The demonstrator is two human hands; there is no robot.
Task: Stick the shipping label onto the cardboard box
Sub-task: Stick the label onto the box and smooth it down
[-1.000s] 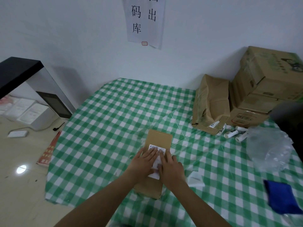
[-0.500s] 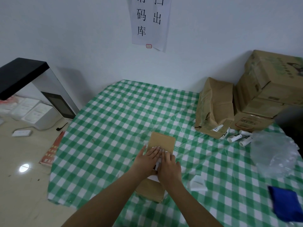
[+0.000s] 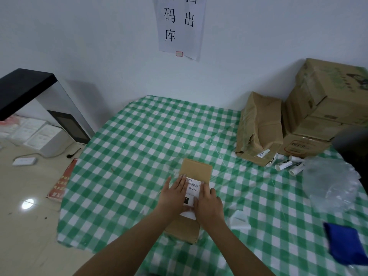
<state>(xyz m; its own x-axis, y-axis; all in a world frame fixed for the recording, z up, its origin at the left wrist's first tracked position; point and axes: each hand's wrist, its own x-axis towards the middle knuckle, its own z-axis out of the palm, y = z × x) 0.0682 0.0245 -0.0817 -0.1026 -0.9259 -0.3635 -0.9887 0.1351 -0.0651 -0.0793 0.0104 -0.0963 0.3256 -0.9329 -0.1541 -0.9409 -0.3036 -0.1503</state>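
Cardboard box [image 3: 196,169]: lies flat on checked worktop [image 3: 139,146], beneath both grips. Left grip [image 3: 175,194] and right grip [image 3: 208,204]: fingers straight, spread flat, pressing shipping label [image 3: 192,188], exposed between them.

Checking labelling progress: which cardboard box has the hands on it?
The small flat box nearest the person; left hand and right hand press its white label. The crumpled box and stacked cartons stand untouched.

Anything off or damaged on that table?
Yes: the brown parcel at the back right, beside the stacked cartons, is crumpled and dented, and several white tubes lie loose at its foot, maybe spilled from it. The label looks square to the small box under the left hand and right hand.
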